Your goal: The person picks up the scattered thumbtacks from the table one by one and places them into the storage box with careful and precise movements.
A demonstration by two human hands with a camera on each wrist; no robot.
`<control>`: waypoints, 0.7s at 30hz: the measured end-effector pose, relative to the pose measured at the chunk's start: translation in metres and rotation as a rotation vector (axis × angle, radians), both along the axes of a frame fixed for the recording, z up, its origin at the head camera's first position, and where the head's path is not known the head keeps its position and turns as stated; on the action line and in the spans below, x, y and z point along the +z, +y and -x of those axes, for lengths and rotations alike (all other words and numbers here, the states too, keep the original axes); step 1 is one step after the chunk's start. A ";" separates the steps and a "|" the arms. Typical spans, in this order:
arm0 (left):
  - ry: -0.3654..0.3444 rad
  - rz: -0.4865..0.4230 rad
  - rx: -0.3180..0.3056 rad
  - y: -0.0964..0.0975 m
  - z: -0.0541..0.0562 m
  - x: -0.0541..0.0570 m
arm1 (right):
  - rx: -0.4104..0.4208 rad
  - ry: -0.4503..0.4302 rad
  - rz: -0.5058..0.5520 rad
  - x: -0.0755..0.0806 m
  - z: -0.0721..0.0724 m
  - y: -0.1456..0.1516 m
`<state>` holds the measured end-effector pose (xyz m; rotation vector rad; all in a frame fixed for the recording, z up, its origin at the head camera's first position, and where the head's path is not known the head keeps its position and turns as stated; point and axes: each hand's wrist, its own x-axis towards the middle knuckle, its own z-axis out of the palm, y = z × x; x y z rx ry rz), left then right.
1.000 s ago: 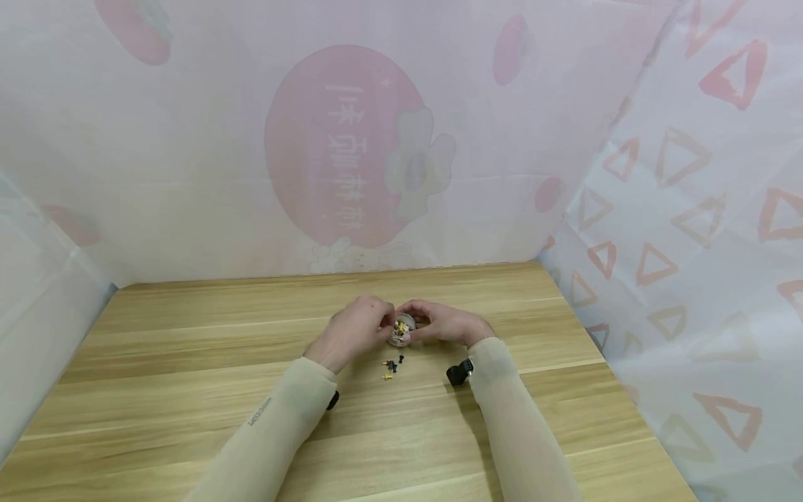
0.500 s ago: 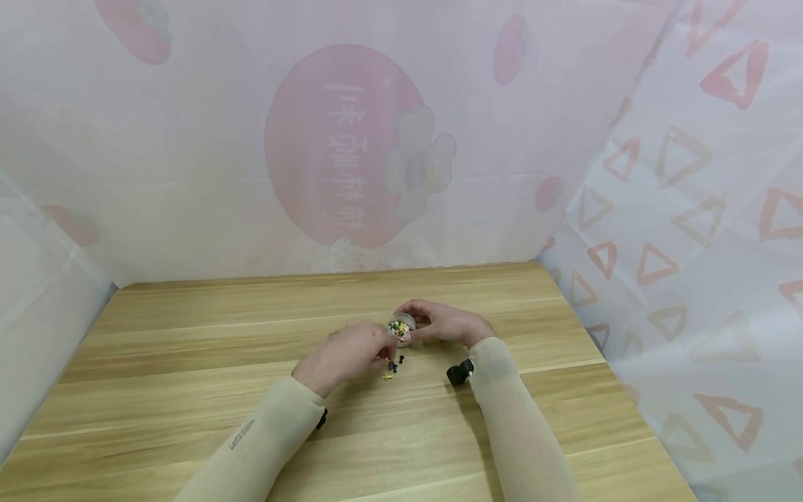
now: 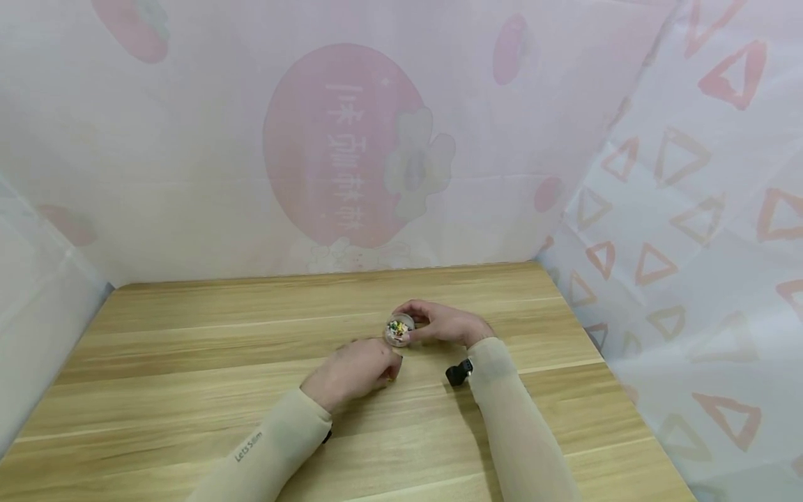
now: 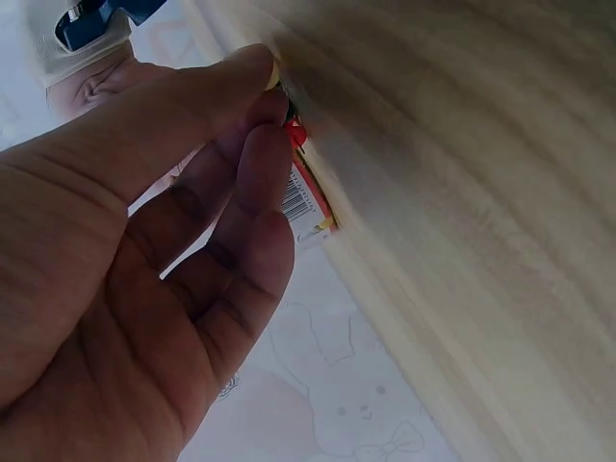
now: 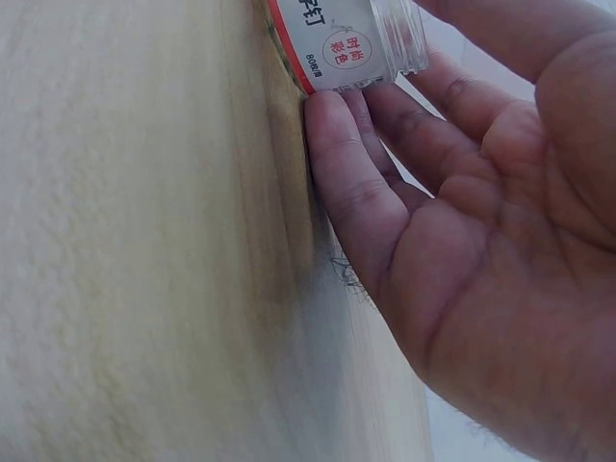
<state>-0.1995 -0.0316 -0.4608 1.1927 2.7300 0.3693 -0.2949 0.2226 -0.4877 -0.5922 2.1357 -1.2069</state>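
My right hand (image 3: pixel 442 324) curls round a small clear jar (image 3: pixel 390 341) of coloured push pins (image 3: pixel 397 327); its paper label (image 5: pixel 332 43) and threaded glass neck show in the right wrist view. The jar stands upright on the wooden table. Just in front of it my left hand (image 3: pixel 351 369) is down at the tabletop, thumb and index fingertips pinched together. A yellow push pin (image 4: pixel 274 77) shows at those fingertips, with a dark bit beside it. The left fingers hide most of the loose pins on the table.
The wooden table (image 3: pixel 188 376) runs back to a printed cloth wall (image 3: pixel 207 209), with another cloth wall (image 3: pixel 677 279) on the right. A black wrist camera (image 3: pixel 460 372) hangs under the right sleeve.
My left hand has drawn back from the jar's mouth and come down onto the loose pins in front of it, covering them. The right hand keeps holding the jar in place.
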 end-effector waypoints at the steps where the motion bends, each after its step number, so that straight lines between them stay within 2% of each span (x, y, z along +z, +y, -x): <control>1: 0.007 -0.002 0.001 0.000 -0.001 -0.001 | 0.001 0.000 0.000 0.000 0.000 0.000; 6: 0.023 -0.020 0.002 0.000 -0.002 -0.001 | 0.003 0.001 -0.007 -0.001 0.001 0.001; 14: -0.019 -0.050 0.024 -0.003 0.005 0.005 | -0.001 -0.008 0.002 -0.004 0.002 0.002; 21: -0.023 -0.104 0.116 -0.008 0.018 0.012 | -0.010 -0.020 -0.009 -0.002 0.001 0.002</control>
